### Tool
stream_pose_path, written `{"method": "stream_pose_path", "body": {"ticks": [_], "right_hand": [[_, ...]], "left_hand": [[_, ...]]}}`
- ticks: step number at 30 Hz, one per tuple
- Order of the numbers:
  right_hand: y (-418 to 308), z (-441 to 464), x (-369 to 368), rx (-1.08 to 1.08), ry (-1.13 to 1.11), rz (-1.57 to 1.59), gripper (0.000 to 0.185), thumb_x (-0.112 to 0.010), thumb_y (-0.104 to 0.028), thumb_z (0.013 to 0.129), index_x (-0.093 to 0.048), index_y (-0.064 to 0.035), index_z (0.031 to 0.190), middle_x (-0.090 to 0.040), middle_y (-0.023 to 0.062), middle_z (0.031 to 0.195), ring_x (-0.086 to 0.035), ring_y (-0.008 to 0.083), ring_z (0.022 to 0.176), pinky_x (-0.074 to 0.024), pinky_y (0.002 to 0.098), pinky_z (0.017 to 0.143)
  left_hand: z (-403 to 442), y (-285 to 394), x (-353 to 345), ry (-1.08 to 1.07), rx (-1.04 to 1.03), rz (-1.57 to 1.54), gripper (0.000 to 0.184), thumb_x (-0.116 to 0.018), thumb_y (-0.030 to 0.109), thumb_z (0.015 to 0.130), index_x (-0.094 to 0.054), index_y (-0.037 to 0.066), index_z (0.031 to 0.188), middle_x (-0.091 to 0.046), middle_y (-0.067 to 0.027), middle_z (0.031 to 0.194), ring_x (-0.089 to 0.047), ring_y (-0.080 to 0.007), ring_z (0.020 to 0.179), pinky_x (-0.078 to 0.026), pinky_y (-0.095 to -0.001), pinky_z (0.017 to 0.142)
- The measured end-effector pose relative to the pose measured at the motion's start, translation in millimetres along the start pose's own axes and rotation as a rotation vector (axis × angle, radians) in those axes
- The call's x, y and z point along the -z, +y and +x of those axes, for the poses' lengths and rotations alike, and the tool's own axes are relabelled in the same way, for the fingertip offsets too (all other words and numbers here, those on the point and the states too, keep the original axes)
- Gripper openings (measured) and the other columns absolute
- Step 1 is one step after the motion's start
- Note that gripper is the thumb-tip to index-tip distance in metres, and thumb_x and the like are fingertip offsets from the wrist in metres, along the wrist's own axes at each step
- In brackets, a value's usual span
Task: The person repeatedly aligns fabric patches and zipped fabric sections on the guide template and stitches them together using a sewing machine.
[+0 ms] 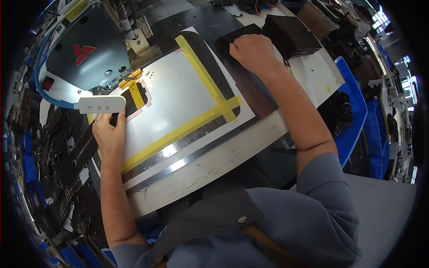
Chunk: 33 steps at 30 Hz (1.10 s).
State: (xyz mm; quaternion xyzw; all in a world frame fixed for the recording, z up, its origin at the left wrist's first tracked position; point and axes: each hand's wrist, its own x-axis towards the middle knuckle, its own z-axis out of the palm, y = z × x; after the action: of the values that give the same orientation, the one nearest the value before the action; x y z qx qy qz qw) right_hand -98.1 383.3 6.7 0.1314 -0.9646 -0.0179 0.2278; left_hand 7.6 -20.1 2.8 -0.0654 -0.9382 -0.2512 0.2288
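Note:
My left hand (109, 134) is at the left edge of a shiny plate (165, 98), thumb and fingers apart. Its fingertips pass behind a white oblong device (103, 104) on a blue cable, beside a black piece (130, 99) in a pink-edged cutout of the plate. A yellow labelled strip (136, 93) crosses that black piece. On the far right side of the table, my right hand (254, 51) is closed over dark flat material (234, 36). Its fingers curl away from me, so what they hold, if anything, is hidden.
A dark machine head (87, 56) with a red logo overhangs the plate's left side. Yellow tape (172, 145) borders the plate. A stack of black pieces (291, 35) stands right of my right hand. Blue bins (353, 116) flank the table; dark straps (67, 165) hang at left.

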Motion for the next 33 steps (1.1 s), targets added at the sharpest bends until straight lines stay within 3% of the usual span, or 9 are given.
{"method": "stream_pose_path", "body": {"ticks": [5,10,11,14,17,19,25,27,33], "right_hand": [[-4.6,0.0,22.4,0.224,0.272,-0.111,0.005,-0.069,-0.013,0.074,-0.073,-0.014,0.072,-0.07,0.0054,0.074,-0.072,0.0243,0.076,-0.0562,0.0448,0.085],[-94.8,-18.4,55.3,0.558,0.368,0.182,0.008,-0.07,-0.018,0.075,-0.069,-0.014,0.068,-0.065,0.0019,0.067,-0.068,0.0208,0.067,-0.0544,0.0409,0.084],[-113.3,-25.2,54.9,0.619,0.333,0.282,0.011,-0.071,-0.021,0.076,-0.068,-0.0145,0.067,-0.064,0.0004,0.066,-0.067,0.0202,0.066,-0.0541,0.0405,0.083],[-151.3,-38.7,55.9,0.711,0.052,0.414,0.014,-0.072,-0.026,0.078,-0.068,-0.0133,0.076,-0.067,0.0013,0.081,-0.068,0.0202,0.081,-0.0522,0.0424,0.092],[-149.1,-17.6,47.0,0.86,0.189,0.533,0.022,-0.072,-0.031,0.08,-0.068,-0.0128,0.092,-0.068,0.0038,0.108,-0.065,0.0196,0.104,-0.046,0.0452,0.106],[-150.4,-8.7,24.4,0.903,0.176,0.564,0.021,-0.061,-0.02,0.091,-0.067,-0.013,0.11,-0.062,0.0034,0.136,-0.057,0.0207,0.127,-0.0378,0.0489,0.116],[-148.9,7.2,-3.7,0.961,0.045,0.62,0.034,-0.051,-0.014,0.096,-0.065,-0.0123,0.128,-0.064,0.005,0.138,-0.056,0.0224,0.134,-0.0387,0.0448,0.117],[-142.6,13.6,-11.8,0.902,0.159,0.427,0.035,-0.05,-0.015,0.098,-0.066,-0.0129,0.128,-0.066,0.0035,0.136,-0.057,0.0204,0.132,-0.0392,0.0433,0.117],[-144.7,23.2,-23.6,0.802,0.293,0.33,0.03,-0.061,-0.014,0.093,-0.073,-0.0188,0.12,-0.072,-0.0021,0.125,-0.064,0.0163,0.121,-0.0393,0.0466,0.115]], "left_hand": [[-5.7,21.7,-2.8,0.01,-0.022,-0.092,0.013,-0.073,0.012,0.094,-0.075,0.001,0.1,-0.076,-0.0117,0.099,-0.071,-0.0218,0.096,-0.053,-0.0344,0.088],[-5.7,89.2,-23.5,-0.36,0.526,-0.998,0.056,-0.051,0.045,0.107,-0.052,-0.003,0.136,-0.068,-0.0181,0.124,-0.071,-0.0217,0.104,-0.056,-0.0289,0.082],[-0.3,93.7,-29.0,-0.329,0.726,-1.263,0.047,-0.064,0.031,0.102,-0.054,-0.004,0.133,-0.071,-0.016,0.115,-0.072,-0.0219,0.099,-0.058,-0.0299,0.08],[-0.3,64.8,-48.3,-0.374,0.648,-1.2,0.034,-0.066,0.014,0.099,-0.057,-0.003,0.126,-0.071,-0.0105,0.106,-0.071,-0.0158,0.088,-0.058,-0.0262,0.076],[-2.1,39.6,-36.8,-0.417,0.633,-1.299,0.028,-0.065,0.008,0.099,-0.056,-0.001,0.124,-0.071,-0.0079,0.109,-0.071,-0.0134,0.094,-0.059,-0.0295,0.084],[-2.4,19.4,-27.3,-0.496,0.646,-1.273,0.029,-0.065,0.006,0.099,-0.055,-0.001,0.125,-0.071,-0.0095,0.108,-0.071,-0.013,0.095,-0.059,-0.029,0.085],[-0.8,12.5,-20.5,-0.207,0.368,-0.674,0.033,-0.07,0.004,0.095,-0.057,0.0,0.125,-0.073,-0.0097,0.102,-0.072,-0.0174,0.091,-0.056,-0.0297,0.081],[3.3,9.4,-11.8,0.022,-0.338,0.087,0.043,-0.075,0.004,0.089,-0.058,-0.002,0.128,-0.074,-0.0117,0.107,-0.072,-0.0262,0.097,-0.055,-0.0351,0.088],[-0.9,-1.0,-21.7,-0.326,-0.156,0.159,0.046,-0.057,0.021,0.1,-0.054,0.005,0.143,-0.056,-0.019,0.146,-0.056,-0.038,0.13,-0.044,-0.0443,0.109]]}}
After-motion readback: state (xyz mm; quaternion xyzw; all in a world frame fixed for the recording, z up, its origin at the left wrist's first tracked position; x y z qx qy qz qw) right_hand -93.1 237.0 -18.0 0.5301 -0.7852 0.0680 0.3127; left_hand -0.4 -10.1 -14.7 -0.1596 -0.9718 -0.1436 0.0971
